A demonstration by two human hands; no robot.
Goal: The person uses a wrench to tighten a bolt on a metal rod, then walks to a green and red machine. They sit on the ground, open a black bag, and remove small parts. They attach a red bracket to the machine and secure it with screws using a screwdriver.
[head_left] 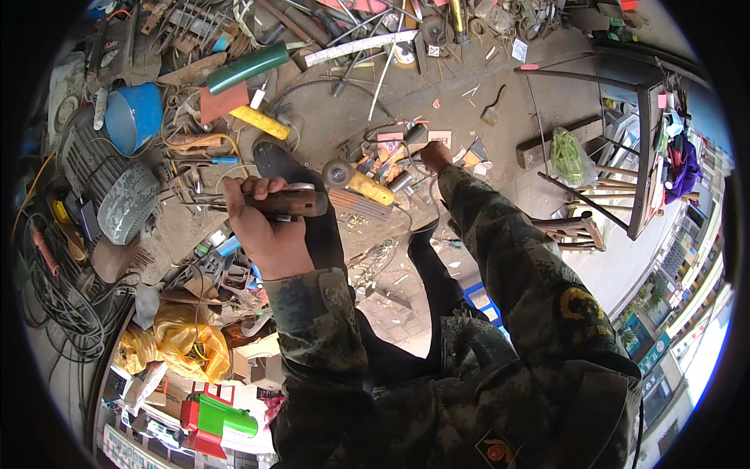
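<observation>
My left hand (269, 234) is raised at left of centre, its fingers curled round a tool with a brown wooden handle (291, 202). A pale metal end shows at the handle's right tip, while my fingers cover much of the rest. Farther right, my right hand (435, 156) is closed in a fist above the floor; whatever it may hold is hidden. Between the hands lies a yellow angle grinder (366, 186) with a round disc. Beside it, nearer my right hand, is a hammer (403, 184). An orange-handled tool (473, 154) lies just right of that fist.
At left stand a blue bucket (131, 117) and a grey ribbed motor housing (129, 205), with coiled black cables (74, 309) below. A green cylinder (248, 69) lies among scrap metal at the far side. A dark metal frame (644, 160) and green bundle (570, 158) are at right.
</observation>
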